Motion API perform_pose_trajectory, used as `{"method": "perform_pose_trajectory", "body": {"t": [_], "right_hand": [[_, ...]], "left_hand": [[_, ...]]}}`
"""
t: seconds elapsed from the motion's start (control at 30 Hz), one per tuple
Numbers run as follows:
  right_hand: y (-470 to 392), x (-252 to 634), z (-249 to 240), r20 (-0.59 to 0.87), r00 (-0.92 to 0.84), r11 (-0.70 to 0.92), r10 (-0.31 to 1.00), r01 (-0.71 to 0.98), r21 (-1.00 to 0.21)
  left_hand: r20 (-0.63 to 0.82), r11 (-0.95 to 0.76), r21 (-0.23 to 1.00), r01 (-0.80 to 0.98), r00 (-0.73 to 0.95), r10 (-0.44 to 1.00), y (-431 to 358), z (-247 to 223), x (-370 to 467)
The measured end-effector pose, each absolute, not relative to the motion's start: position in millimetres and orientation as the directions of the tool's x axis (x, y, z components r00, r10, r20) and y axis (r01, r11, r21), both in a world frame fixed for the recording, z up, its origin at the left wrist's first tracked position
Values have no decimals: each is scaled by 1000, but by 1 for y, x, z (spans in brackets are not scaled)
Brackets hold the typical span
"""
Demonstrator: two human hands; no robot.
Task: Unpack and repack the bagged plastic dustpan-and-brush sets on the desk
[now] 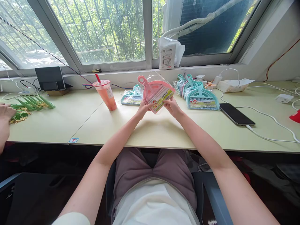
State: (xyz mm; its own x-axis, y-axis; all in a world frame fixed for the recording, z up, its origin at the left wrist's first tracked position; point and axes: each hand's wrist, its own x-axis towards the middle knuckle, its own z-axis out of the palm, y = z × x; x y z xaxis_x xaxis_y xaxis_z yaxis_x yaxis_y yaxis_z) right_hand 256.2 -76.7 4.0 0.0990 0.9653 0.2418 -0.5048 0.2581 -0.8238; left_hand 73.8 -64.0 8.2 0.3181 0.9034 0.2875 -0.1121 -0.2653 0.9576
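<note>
A pink dustpan and brush set (157,90) in clear plastic wrap, with a yellow-green label, is held up above the table, tilted with its handle to the upper left. My left hand (144,108) grips its lower left side, and my right hand (172,105) pinches its lower right edge. Behind on the left lies a wrapped teal dustpan set (133,96), partly hidden by the pink one. More teal dustpan sets (202,97) stand bunched just right of my right hand.
On the pale table (112,131) stand a drink cup with a straw (106,95), a tablet (50,78) and a charging phone (236,114) with white cables. At far left, another person's hand (5,112) is beside green plastic pieces (32,103). A white box (234,84) sits at back right.
</note>
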Motion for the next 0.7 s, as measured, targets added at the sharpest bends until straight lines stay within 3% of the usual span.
{"method": "perform_pose_trajectory", "body": {"t": [0.2,0.4,0.6,0.7], "right_hand": [[-79,248,3,252,158,297,955,-502,-812],[-75,253,-1,246,277,356,929,-483,-800],[-73,256,3,234,187,297,954,-501,-813],[-74,256,4,229,161,279,960,-500,-820]], "left_hand": [[246,-221,968,-118,282,927,-64,2,77],[133,-122,991,-59,594,794,-74,-4,82],[206,-161,977,-142,399,893,-64,1,79],[232,-204,972,-113,388,892,-62,3,77]]}}
